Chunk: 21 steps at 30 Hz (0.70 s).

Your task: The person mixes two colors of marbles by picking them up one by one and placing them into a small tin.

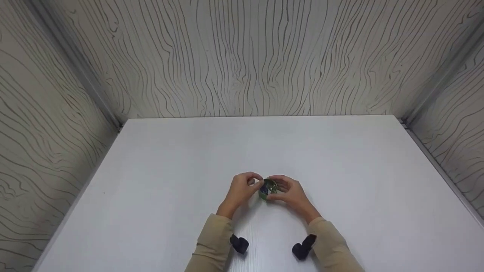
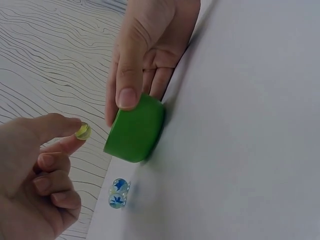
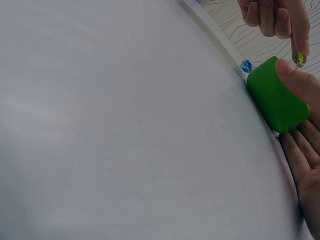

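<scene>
A small green bowl (image 1: 263, 196) stands on the white table, tilted in neither wrist view enough to be sure. My right hand (image 1: 291, 194) holds it from the right, thumb along the near side and fingers round the far side. Between thumb and index finger, my left hand (image 1: 242, 187) pinches a yellow marble (image 2: 83, 132), just above the bowl's rim. Blue and greenish shapes show inside the bowl in the head view, too small to tell apart. Two clear marbles with blue patterns (image 2: 117, 201) lie close together on the table beside the bowl in the left wrist view.
The white table (image 1: 159, 170) spreads out around both hands. Wood-grain panels (image 1: 242, 56) enclose it at the back and on both sides. A black camera mount (image 1: 239, 244) sits on the left cuff, another (image 1: 302, 247) on the right.
</scene>
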### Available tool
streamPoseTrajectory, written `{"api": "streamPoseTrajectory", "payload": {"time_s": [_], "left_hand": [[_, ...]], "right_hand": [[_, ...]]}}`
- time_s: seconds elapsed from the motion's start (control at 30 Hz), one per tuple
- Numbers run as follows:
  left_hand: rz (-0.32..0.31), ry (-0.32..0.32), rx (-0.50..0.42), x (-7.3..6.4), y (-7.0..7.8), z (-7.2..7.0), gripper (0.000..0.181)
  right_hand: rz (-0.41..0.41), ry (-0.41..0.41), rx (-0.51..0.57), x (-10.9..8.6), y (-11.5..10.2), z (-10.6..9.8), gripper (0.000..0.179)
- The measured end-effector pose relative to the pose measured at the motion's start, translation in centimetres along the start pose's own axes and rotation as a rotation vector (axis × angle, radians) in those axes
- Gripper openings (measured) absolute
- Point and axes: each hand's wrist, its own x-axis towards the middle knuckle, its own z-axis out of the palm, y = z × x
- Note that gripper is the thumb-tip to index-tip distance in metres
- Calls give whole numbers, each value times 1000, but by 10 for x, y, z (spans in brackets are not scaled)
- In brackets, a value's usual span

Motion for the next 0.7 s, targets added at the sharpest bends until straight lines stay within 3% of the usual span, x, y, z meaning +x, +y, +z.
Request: {"api": "streamPoseTrajectory", "payload": {"time_s": [0.7], "left_hand": [[11,-11,-6,1,1,5,16]], "right_hand": [[-25,-20,34,0,-1,-1,62]]}}
